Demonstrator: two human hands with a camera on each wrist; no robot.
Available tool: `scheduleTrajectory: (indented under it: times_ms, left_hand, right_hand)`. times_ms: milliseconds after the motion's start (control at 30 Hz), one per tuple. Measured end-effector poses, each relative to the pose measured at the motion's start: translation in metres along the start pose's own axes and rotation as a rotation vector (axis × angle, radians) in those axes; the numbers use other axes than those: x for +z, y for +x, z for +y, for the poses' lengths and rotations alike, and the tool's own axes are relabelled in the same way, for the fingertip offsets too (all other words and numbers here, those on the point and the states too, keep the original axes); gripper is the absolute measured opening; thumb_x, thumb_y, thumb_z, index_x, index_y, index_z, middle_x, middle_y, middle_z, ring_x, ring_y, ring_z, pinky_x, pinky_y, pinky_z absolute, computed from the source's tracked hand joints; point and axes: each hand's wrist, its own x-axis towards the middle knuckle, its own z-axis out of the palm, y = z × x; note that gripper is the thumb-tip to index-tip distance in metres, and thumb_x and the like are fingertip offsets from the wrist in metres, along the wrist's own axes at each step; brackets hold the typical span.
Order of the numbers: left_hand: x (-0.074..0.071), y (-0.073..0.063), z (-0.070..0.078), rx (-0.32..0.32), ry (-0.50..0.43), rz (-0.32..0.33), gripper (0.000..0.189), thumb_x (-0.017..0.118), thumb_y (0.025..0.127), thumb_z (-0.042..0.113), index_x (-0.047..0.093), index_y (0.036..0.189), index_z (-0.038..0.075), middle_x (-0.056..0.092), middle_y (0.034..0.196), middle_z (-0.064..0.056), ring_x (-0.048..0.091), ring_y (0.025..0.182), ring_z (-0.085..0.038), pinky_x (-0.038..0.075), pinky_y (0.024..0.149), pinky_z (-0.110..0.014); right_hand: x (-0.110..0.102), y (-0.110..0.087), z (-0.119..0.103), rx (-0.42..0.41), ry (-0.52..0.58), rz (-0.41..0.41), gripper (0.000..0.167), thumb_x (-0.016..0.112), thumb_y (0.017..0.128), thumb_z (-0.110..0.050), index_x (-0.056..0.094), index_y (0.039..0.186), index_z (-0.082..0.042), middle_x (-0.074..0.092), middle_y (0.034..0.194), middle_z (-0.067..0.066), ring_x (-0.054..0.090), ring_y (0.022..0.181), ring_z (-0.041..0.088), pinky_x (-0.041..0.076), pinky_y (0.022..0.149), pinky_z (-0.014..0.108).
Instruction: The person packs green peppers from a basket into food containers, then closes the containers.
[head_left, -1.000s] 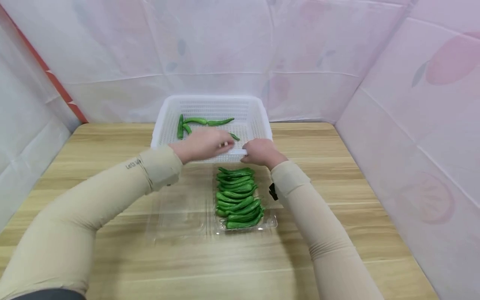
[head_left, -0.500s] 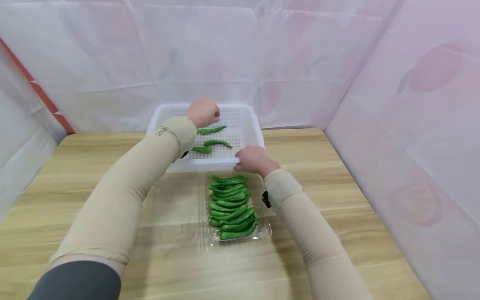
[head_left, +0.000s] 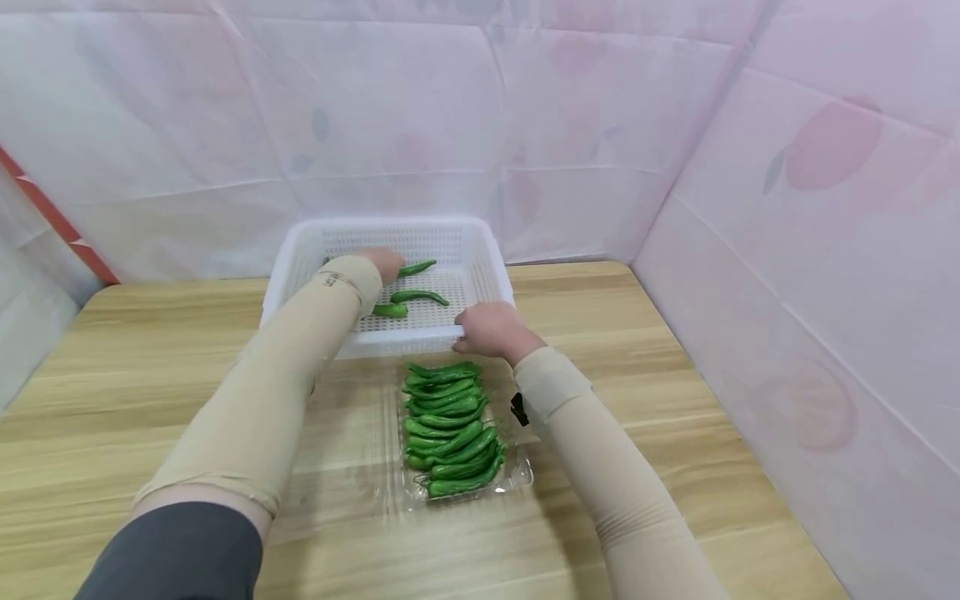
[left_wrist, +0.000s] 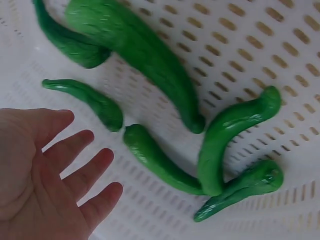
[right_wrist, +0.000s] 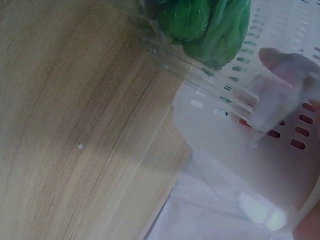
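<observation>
My left hand (head_left: pixel 382 263) reaches into a white perforated plastic basket (head_left: pixel 397 338), toward its back left. In the left wrist view, that hand (left_wrist: pixel 55 175) has its fingers spread and holds nothing. Just past the fingertips lies a small green pepper (left_wrist: pixel 90 100), with another pepper (left_wrist: pixel 162 162) beside it and several more around. My right hand (head_left: pixel 491 327) grips the basket's near rim at the right corner. In the right wrist view its thumb (right_wrist: pixel 275 62) shows against the basket wall. In front of the basket, a row of green peppers (head_left: pixel 446 425) fills a clear plastic container (head_left: pixel 519 477).
The container's clear lid (head_left: pixel 345 458) lies folded open to the left on the wooden table (head_left: pixel 637 375). Two green peppers, one a curved pepper (head_left: pixel 420 297), lie in the basket's middle. White printed sheeting (head_left: pixel 390 108) hangs behind and on both sides.
My left hand has gone from the basket's near side to the back, then down among the peppers at the left. The right hand keeps its grip on the rim. The head view has shifted slightly.
</observation>
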Motion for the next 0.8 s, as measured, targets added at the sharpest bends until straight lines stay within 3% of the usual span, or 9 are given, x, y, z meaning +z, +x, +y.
scheduleTrajectory:
  times_ms: [67,133,167,333,400,467,567,800]
  left_hand:
    - [0.002,0.004,-0.004,-0.042,-0.039,-0.005,0.048,0.026,0.101,0.038,0.047,0.133,0.009,0.050,0.131,-0.016,0.046,0.118,-0.032,0.028,0.103,-0.050]
    - [0.005,0.012,-0.008,-0.029,-0.002,-0.008,0.047,0.028,0.101,0.038,0.047,0.134,0.011,0.049,0.132,-0.016,0.045,0.121,-0.033,0.027,0.104,-0.051]
    - [0.006,0.016,-0.009,-0.020,0.013,-0.011,0.044,0.029,0.101,0.036,0.049,0.133,0.012,0.051,0.129,-0.015,0.046,0.119,-0.032,0.030,0.102,-0.052]
    - [0.004,0.008,-0.008,0.058,0.139,0.024,0.029,0.043,0.098,0.020,0.058,0.121,0.012,0.059,0.114,-0.011,0.053,0.102,-0.026,0.039,0.091,-0.046]
    - [0.004,0.006,-0.008,0.118,0.178,0.044,0.027,0.049,0.095,0.016,0.060,0.119,0.010,0.061,0.113,-0.010,0.055,0.101,-0.025,0.041,0.091,-0.044]
    - [0.005,0.014,-0.010,0.164,0.177,0.049,0.026,0.056,0.092,0.014,0.063,0.117,0.010,0.063,0.112,-0.010,0.056,0.100,-0.025,0.042,0.091,-0.043]
    - [0.006,0.025,-0.014,0.215,0.181,0.057,0.018,0.065,0.086,0.011,0.068,0.103,0.009,0.066,0.098,-0.007,0.059,0.089,-0.022,0.047,0.081,-0.038]
    - [0.011,0.035,-0.020,0.225,0.248,0.048,0.004,0.067,0.084,0.013,0.068,0.082,0.009,0.064,0.076,-0.004,0.056,0.069,-0.019,0.046,0.063,-0.031]
  right_hand:
    - [-0.002,0.000,0.000,-0.001,-0.001,0.000,0.024,0.064,0.081,-0.039,0.059,0.072,-0.017,0.057,0.066,-0.004,0.050,0.057,0.015,0.046,0.051,0.035]
    - [-0.004,-0.001,0.000,0.001,0.004,-0.003,0.024,0.064,0.082,-0.038,0.059,0.073,-0.016,0.057,0.066,-0.003,0.050,0.057,0.015,0.046,0.050,0.034]
    - [-0.006,-0.001,0.000,0.004,0.007,-0.005,0.024,0.064,0.082,-0.038,0.059,0.073,-0.016,0.058,0.066,-0.003,0.050,0.057,0.015,0.045,0.050,0.034]
    - [-0.008,0.001,0.002,0.011,0.006,-0.012,0.024,0.064,0.082,-0.038,0.059,0.072,-0.017,0.058,0.066,-0.003,0.051,0.058,0.015,0.046,0.051,0.035]
    - [-0.009,0.001,0.002,0.010,-0.002,-0.015,0.024,0.063,0.082,-0.038,0.058,0.072,-0.017,0.058,0.066,-0.003,0.051,0.059,0.016,0.046,0.051,0.036]
    - [-0.009,0.002,0.001,0.009,-0.007,-0.017,0.024,0.063,0.082,-0.038,0.059,0.072,-0.017,0.058,0.067,-0.003,0.051,0.059,0.016,0.047,0.051,0.036]
    - [-0.010,0.002,0.000,0.005,-0.015,-0.019,0.025,0.063,0.082,-0.039,0.059,0.073,-0.016,0.058,0.067,-0.002,0.051,0.059,0.017,0.047,0.052,0.037]
    - [-0.009,0.005,-0.002,-0.002,-0.023,-0.021,0.025,0.063,0.082,-0.039,0.058,0.073,-0.016,0.058,0.067,-0.002,0.051,0.059,0.017,0.047,0.052,0.038]
